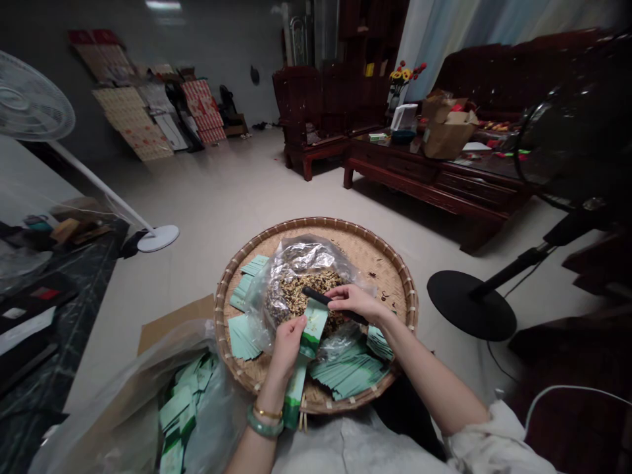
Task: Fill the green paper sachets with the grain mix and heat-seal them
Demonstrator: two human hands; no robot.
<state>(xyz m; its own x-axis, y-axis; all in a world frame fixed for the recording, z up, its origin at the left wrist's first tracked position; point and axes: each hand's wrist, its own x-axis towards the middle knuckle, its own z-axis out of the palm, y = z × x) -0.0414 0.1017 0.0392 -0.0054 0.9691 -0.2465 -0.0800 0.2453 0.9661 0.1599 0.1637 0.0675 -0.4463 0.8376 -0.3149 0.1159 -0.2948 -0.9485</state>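
My left hand (290,339) pinches a green paper packet (315,324) upright over the basket. My right hand (353,301) is closed on a dark-handled tool (316,295), whose black end lies across the packet's top; its kind I cannot make out. Behind them an open clear plastic bag (309,253) holds a loose dry mix (295,289) of pale and dark bits. All this sits in a round woven bamboo tray (390,247). Fanned green packets (348,370) lie at its near side, with smaller stacks (244,337) at its left. Another packet (295,393) hangs below my left hand.
A large plastic bag (118,401) of green packets (180,411) stands at left by a cardboard sheet (178,321). A white fan (158,238) stands left, a black fan base (471,305) right. A low wooden table (409,172) bears a paper bag (447,135).
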